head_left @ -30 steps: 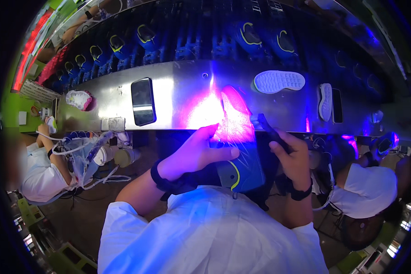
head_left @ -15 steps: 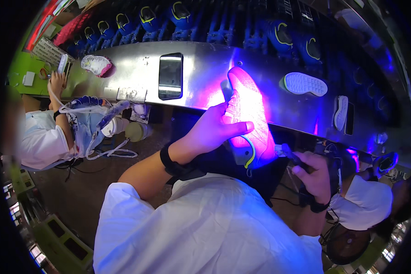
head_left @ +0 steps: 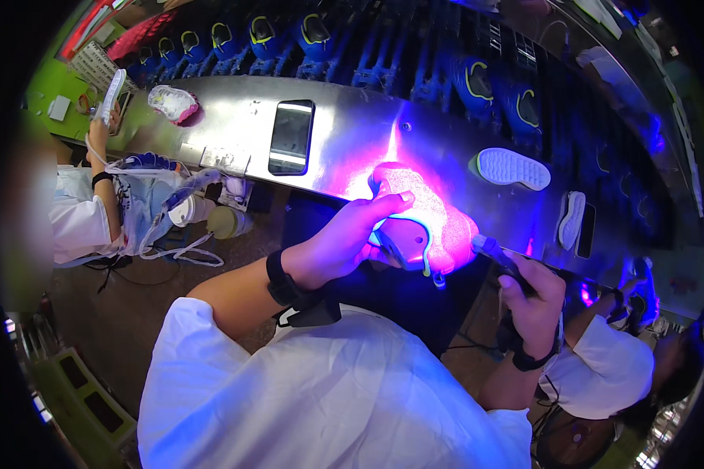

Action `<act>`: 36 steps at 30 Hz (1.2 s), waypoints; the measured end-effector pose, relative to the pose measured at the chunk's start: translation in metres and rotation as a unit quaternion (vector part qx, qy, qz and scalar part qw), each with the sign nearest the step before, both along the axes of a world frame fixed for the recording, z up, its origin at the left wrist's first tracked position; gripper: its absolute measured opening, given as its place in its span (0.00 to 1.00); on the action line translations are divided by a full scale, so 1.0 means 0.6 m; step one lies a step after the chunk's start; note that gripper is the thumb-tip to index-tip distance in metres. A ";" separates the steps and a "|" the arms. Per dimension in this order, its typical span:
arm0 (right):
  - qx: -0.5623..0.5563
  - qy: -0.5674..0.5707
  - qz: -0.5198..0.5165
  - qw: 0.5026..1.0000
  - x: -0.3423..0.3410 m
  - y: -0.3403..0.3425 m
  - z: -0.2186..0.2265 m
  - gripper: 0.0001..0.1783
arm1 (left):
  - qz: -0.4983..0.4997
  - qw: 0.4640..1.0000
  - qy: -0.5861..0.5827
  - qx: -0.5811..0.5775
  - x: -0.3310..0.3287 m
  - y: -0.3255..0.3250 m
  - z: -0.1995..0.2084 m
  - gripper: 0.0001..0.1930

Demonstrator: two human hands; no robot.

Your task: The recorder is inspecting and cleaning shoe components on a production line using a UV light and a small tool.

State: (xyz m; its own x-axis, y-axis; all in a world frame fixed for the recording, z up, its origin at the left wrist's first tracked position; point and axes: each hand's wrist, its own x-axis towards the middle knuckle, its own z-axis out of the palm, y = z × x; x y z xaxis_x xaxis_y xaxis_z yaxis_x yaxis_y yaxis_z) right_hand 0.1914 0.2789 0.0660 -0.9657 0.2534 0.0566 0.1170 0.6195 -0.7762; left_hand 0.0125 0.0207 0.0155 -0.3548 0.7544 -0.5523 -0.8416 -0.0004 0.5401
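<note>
Shoe (head_left: 446, 227) mid-frame, lit pink, speckled, curved collar (head_left: 428, 248); left fingers (head_left: 387, 206) clamped on it. Right fingers (head_left: 536, 273) clamped on dark brush (head_left: 497, 255) beside it, contact unclear. Worktop (head_left: 238, 117): shiny smooth metal.

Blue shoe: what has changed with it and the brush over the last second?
The left hand has tipped and turned the shoe, bringing its collar more into view. The brush in the right hand has moved from beside the forefoot toward the heel. Both hands kept hold; the left smartphone stayed put.
</note>
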 end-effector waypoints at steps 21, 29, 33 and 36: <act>0.035 0.085 0.045 0.995 -0.072 -0.040 -0.011 0.22 | -0.030 0.794 -0.536 0.286 0.024 -0.036 -0.023 0.34; -0.022 0.062 -0.012 0.998 -0.049 -0.069 -0.074 0.20 | -0.047 0.848 -0.416 0.324 0.011 -0.067 -0.032 0.35; 0.011 0.048 0.008 0.999 -0.090 -0.076 -0.018 0.20 | -0.016 0.894 -0.341 0.289 0.002 -0.077 -0.015 0.36; -0.043 0.115 0.010 0.992 -0.114 -0.079 0.014 0.21 | 0.001 0.892 -0.341 0.296 0.007 -0.070 -0.011 0.36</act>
